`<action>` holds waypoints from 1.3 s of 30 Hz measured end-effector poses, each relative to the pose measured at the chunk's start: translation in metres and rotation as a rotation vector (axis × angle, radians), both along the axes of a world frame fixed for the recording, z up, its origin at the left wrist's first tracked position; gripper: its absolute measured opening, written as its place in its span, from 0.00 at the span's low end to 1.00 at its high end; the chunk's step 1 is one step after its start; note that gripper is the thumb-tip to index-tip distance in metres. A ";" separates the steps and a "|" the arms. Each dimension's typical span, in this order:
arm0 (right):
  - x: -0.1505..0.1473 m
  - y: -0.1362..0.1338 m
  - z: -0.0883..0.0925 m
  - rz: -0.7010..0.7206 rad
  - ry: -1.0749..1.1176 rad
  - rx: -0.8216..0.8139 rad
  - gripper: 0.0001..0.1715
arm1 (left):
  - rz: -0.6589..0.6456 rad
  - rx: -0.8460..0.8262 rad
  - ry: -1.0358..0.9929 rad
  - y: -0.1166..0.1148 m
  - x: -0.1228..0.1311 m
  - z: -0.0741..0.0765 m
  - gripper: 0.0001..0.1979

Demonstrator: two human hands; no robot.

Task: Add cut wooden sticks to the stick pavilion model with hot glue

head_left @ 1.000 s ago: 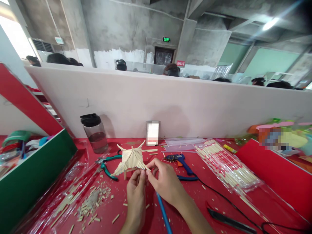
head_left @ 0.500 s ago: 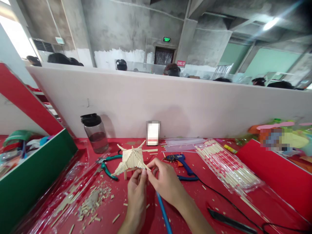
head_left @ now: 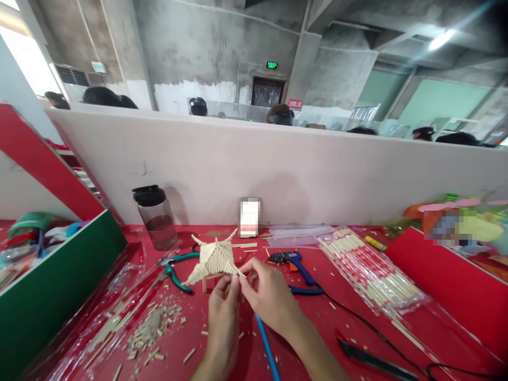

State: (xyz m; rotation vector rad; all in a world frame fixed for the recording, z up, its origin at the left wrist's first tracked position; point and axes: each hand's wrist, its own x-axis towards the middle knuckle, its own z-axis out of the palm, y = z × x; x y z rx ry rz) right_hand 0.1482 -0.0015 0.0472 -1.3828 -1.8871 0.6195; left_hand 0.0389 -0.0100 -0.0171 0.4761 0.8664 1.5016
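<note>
A small pavilion model (head_left: 216, 258) made of pale wooden sticks stands on the red table, its pointed roof having upturned corners. My left hand (head_left: 224, 307) is closed, thumb and fingers pinching the roof's near right corner from below. Against the same corner, my right hand (head_left: 266, 291) pinches with thumb and forefinger; whether a separate small piece is between the fingertips, I cannot tell. Green-handled pliers (head_left: 178, 283) lie to the left of the model, partly behind it. A blue rod-like thing (head_left: 266, 346) runs under my right hand, its upper end hidden.
A blue glue gun (head_left: 296, 264) with a black cord lies right of my hands. Bagged sticks (head_left: 369, 264) lie farther right, near a black strip-like tool (head_left: 373, 360). Offcuts (head_left: 154, 328) litter the left. A water bottle (head_left: 154, 219) and a blurred upright panel (head_left: 249, 218) stand behind.
Almost nothing differs; both hands stay at the same roof corner, and the whole view has shifted very slightly.
</note>
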 end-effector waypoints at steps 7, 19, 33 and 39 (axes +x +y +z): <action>0.000 -0.001 0.001 0.003 0.009 -0.020 0.02 | -0.006 -0.015 -0.060 0.001 0.001 -0.002 0.18; 0.003 0.000 0.001 0.014 0.018 -0.026 0.04 | -0.070 0.016 0.086 -0.003 -0.002 -0.015 0.14; 0.002 -0.002 0.004 0.041 0.004 0.000 0.15 | -0.187 0.067 0.286 -0.003 -0.009 -0.008 0.14; -0.002 -0.002 0.005 0.035 0.037 0.006 0.10 | -0.390 0.208 0.436 -0.004 -0.016 0.010 0.08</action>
